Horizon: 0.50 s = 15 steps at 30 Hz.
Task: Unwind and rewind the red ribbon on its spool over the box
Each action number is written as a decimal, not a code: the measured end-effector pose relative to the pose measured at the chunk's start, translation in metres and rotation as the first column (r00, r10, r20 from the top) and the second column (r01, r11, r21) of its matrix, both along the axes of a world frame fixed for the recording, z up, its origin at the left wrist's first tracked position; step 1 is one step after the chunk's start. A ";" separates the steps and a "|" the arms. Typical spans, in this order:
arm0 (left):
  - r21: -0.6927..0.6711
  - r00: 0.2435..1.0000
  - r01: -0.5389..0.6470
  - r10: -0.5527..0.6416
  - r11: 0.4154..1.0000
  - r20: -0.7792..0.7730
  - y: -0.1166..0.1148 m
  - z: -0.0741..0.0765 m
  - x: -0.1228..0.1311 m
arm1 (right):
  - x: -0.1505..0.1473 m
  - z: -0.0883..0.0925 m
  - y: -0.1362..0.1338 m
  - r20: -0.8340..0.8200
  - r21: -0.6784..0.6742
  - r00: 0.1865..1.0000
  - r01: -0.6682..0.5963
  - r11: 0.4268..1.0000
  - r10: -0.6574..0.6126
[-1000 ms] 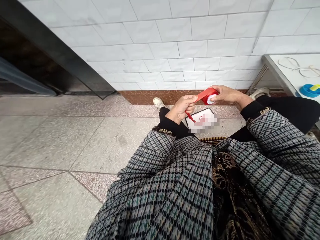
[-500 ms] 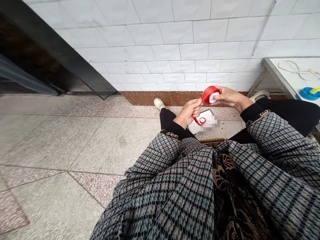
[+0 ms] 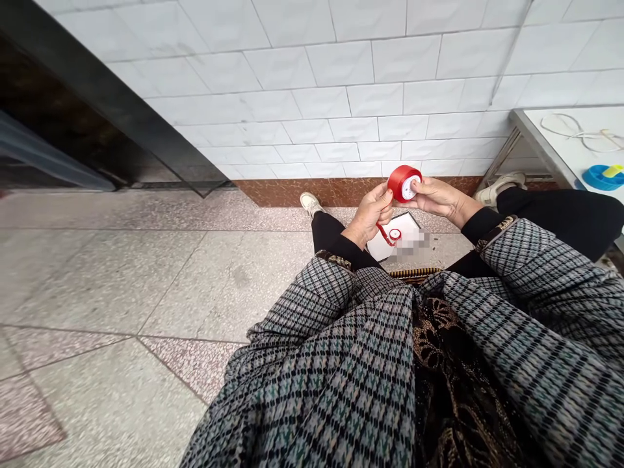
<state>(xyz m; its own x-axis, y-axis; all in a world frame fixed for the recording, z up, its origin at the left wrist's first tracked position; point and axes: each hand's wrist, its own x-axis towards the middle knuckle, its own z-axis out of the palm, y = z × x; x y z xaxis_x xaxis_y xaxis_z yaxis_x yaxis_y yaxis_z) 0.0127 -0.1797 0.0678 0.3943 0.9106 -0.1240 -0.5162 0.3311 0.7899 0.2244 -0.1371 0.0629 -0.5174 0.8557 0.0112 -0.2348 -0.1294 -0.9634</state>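
Observation:
A roll of red ribbon [image 3: 402, 182] with a white centre is held up between my two hands, in front of the wall. My right hand [image 3: 442, 197] is closed on the roll from the right, its thumb on the white centre. At the roll's left edge, my left hand [image 3: 371, 213] pinches the ribbon with curled fingers, close against the roll. A loose red tail [image 3: 384, 232] hangs below the left hand. Under the hands lies a flat white panel with a dark edge [image 3: 410, 225], bearing a red ring shape with a white middle; whether printed or real I cannot tell.
A white table [image 3: 550, 123] at the right holds a coiled pale cable [image 3: 560, 123] and a blue round container [image 3: 604, 177] with something yellow in it. White tiles [image 3: 341, 65] face me above a brown skirting. A dark doorway or panel [image 3: 97, 110] stands left. My legs are spread on the stone floor.
The ribbon roll has moved slightly left, towards my left hand. The stretch of ribbon between the left fingers and the roll has shortened, and the hands are closer together.

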 end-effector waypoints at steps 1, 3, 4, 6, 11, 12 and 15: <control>-0.008 1.000 0.008 -0.008 1.000 0.000 0.002 0.001 -0.002 | -0.002 -0.001 -0.001 -0.003 0.002 1.000 0.006 1.000 -0.006; -0.024 0.999 0.034 -0.034 0.999 -0.003 0.006 0.005 -0.009 | -0.004 0.000 -0.004 0.009 -0.001 1.000 -0.001 1.000 0.001; -0.038 0.998 0.057 -0.058 0.998 -0.010 0.009 0.007 -0.013 | -0.004 0.002 -0.004 0.031 0.000 0.999 -0.012 1.000 0.012; -0.077 0.991 0.124 -0.128 0.989 -0.045 0.014 0.010 -0.024 | -0.002 0.009 -0.004 0.109 0.018 0.993 -0.040 0.999 0.038; -0.143 0.948 0.260 -0.281 0.955 -0.150 0.024 0.012 -0.044 | 0.005 0.030 0.000 0.365 0.166 0.930 -0.100 0.981 0.033; -0.152 0.939 0.280 -0.303 0.948 -0.162 0.024 0.011 -0.045 | 0.005 0.033 0.000 0.415 0.195 0.909 -0.126 0.973 0.035; -0.157 0.927 0.296 -0.323 0.942 -0.188 0.022 0.010 -0.040 | 0.007 0.038 0.001 0.509 0.244 0.860 -0.190 0.951 0.042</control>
